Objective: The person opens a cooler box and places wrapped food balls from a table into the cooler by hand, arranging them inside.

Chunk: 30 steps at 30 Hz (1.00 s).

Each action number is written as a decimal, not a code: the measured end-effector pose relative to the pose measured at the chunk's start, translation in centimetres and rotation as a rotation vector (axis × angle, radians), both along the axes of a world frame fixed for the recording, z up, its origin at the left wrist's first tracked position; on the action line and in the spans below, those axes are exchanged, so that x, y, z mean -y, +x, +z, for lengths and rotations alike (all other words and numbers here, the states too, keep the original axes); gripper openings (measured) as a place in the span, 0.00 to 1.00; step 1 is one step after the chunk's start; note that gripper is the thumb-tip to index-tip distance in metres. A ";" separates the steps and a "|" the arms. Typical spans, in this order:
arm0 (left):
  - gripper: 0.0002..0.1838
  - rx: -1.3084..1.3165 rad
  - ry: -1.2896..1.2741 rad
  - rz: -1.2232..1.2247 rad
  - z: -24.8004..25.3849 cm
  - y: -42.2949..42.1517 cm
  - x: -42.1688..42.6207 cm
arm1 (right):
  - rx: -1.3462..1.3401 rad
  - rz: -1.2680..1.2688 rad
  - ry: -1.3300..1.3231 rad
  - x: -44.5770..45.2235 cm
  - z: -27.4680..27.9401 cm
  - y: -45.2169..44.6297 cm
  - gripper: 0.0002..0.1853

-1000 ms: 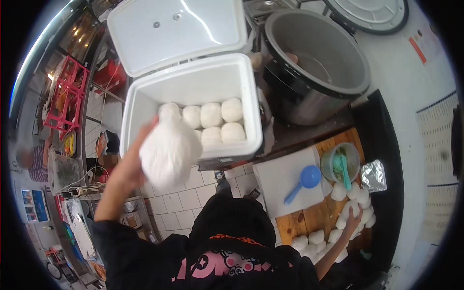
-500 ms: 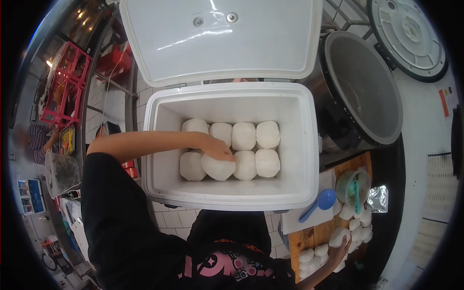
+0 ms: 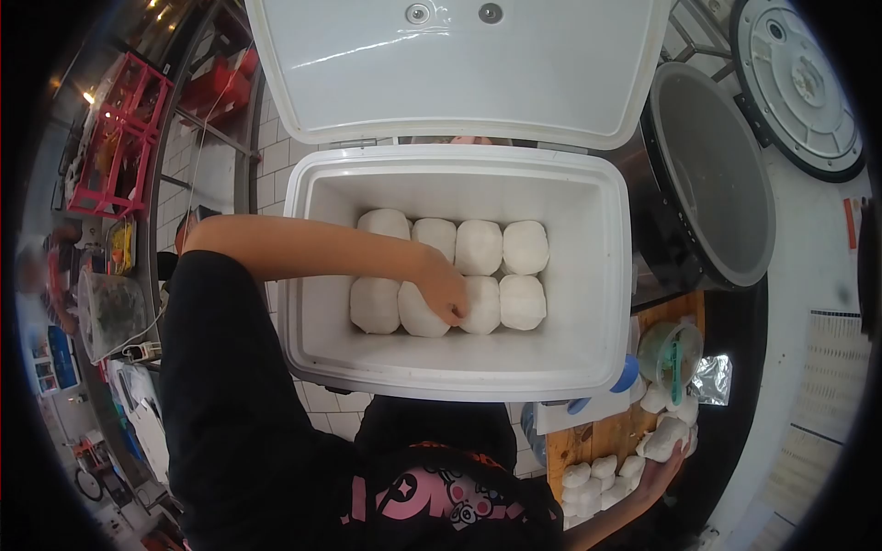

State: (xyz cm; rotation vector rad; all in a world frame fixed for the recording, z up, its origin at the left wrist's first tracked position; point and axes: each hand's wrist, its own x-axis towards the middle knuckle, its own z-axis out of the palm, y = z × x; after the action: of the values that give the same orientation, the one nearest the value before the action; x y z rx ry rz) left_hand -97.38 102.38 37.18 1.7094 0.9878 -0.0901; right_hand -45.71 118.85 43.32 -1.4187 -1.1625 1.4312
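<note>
Inside the open white cooler [image 3: 588,367] stand two rows of white, smoothly trimmed coconuts [image 3: 479,248], set close together. My left hand [image 3: 446,292] reaches in from the left. It is closed at the right side of a front-row coconut [image 3: 421,314], its fingertips partly hidden in the gap beside the neighbouring one. At the lower right, my right hand [image 3: 660,476] has its fingers around another white coconut [image 3: 663,439], over a pile of similar white pieces [image 3: 597,485] on a wooden board [image 3: 570,445].
The cooler's lid [image 3: 459,78] is tilted back. To the right are a large, deep metal pot [image 3: 707,174] and its round lid [image 3: 801,87]. A blue ladle [image 3: 627,375], a clear tub [image 3: 669,354] with a green utensil, and crumpled foil [image 3: 712,379] are near the board.
The front-row coconut under my left hand has settled level, and that hand has slid to its right side. My right hand has shifted right and up with its coconut. The camera view has shifted.
</note>
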 end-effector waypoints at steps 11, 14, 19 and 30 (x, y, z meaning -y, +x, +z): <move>0.17 -0.124 -0.009 0.804 -3.5 0.2 3.7 | 0.031 0.025 0.014 0.3 1.1 -1.3 0.29; 0.17 -0.172 -0.050 0.701 -1.2 0.1 4.1 | -0.009 0.057 -0.006 0.2 0.8 -0.6 0.29; 0.16 -0.076 0.029 0.670 1.2 0.2 3.5 | 0.020 0.017 -0.005 0.7 1.1 -1.2 0.29; 0.15 -0.299 0.132 0.324 3.5 -0.1 2.8 | -0.018 0.032 -0.015 1.9 1.6 -0.8 0.30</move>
State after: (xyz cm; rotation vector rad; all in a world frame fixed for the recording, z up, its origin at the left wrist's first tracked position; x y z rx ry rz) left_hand -97.53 99.58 40.65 1.6610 1.5114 -0.0707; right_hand -46.47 116.96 44.95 -1.4004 -1.1700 1.4744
